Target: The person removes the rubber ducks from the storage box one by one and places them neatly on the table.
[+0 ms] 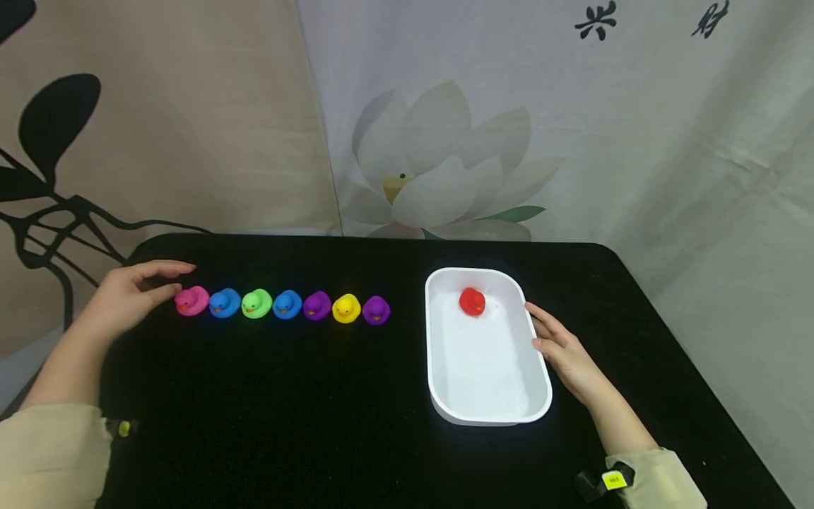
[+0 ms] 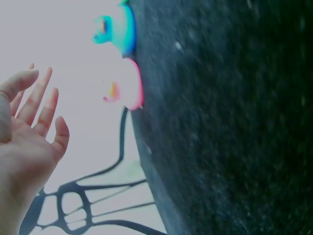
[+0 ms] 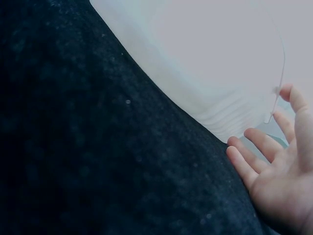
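My left hand (image 1: 130,293) is at the left end of a row of rubber ducks, its thumb and fingers apart with nothing between them. Nearest to it is the pink duck (image 1: 192,301); the left wrist view shows a gap between them. To the right follow a blue duck (image 1: 225,303), a green duck (image 1: 257,304), another blue duck (image 1: 287,305), a purple duck (image 1: 317,305), a yellow duck (image 1: 346,309) and a second purple duck (image 1: 376,310). My right hand (image 1: 566,353) touches the right side of a white tray (image 1: 490,382) with spread fingers. A red duck (image 1: 473,302) sits inside the tray.
Everything stands on a black-covered table (image 1: 286,410) with rounded back corners. Behind it hangs a pale curtain (image 1: 668,162) printed with a lotus and dark plant shapes. Small devices are strapped at both sleeves.
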The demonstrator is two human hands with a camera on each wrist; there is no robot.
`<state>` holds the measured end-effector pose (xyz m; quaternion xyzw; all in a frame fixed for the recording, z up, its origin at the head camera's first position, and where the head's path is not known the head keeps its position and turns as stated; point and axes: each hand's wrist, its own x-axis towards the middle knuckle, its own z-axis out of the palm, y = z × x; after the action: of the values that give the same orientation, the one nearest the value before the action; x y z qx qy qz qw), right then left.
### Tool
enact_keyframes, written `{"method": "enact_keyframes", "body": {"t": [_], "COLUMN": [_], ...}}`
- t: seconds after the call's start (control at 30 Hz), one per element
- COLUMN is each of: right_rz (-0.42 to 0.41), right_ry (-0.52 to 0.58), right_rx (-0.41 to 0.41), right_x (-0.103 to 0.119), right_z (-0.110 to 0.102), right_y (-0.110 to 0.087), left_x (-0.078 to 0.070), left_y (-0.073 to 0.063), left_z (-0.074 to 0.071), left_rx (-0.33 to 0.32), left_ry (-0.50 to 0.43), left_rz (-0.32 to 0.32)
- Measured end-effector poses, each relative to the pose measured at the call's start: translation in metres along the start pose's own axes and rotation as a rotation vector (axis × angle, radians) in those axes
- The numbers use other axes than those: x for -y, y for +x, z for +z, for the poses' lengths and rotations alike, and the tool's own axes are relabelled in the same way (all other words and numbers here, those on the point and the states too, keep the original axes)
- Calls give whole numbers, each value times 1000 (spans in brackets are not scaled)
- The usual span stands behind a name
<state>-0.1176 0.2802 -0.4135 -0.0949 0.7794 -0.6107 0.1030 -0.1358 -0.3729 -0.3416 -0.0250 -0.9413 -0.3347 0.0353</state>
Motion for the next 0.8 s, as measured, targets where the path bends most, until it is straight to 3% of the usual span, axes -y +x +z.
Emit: {"method": "enact_keyframes", "body": {"t": [0.33,0.57,0.8], "right_rz": [11,11,14], "right_ry": [1,0,-5], "right_rx": [-13,-13,-15], "right_x": [0,0,-1], "right_z": [1,1,0], "right_y": [0,0,0], "left_x": [-39,-73,-108], "left_y": [-9,-15,-18], "left_z": [11,29,50], "left_rx": [-86,-172,-176], "left_ry": [-33,-137,-203], "left_rz": [56,176,221]}}
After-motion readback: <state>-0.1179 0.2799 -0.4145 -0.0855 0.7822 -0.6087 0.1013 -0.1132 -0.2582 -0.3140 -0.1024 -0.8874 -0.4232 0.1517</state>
